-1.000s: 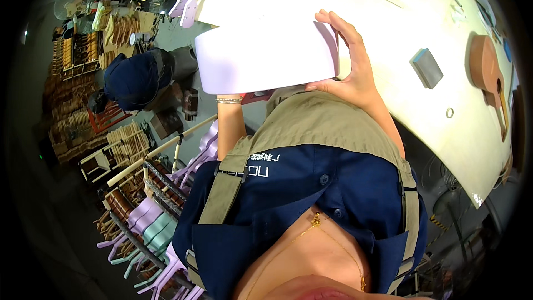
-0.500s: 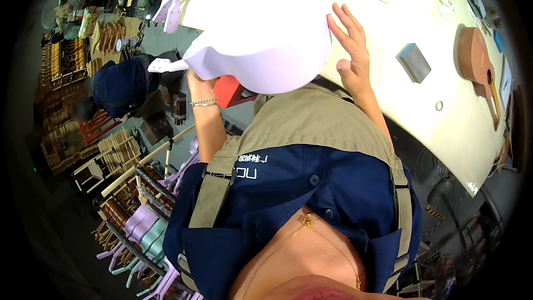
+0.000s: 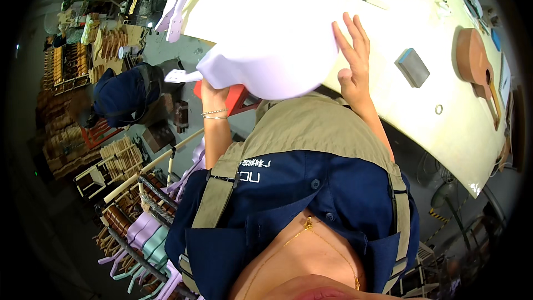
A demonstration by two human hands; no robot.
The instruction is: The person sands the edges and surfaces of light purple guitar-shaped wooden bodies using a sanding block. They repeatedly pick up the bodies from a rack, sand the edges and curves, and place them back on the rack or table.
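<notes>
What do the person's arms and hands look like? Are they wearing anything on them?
The left arm wears a beaded bracelet and a smooth, silvery one. The right arm shows no bracelet. Both forearms are bare. The right hand has no glove; the left hand is partly hidden. The shirt is dark blue.

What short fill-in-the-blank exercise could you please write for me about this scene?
1. The lilac guitar is held near its neck by the person's ____ hand.
2. The grey block on the table has a ____ side.
3. The guitar farthest to the right is ____ in colour.
Missing words: left; blue; brown.
</notes>
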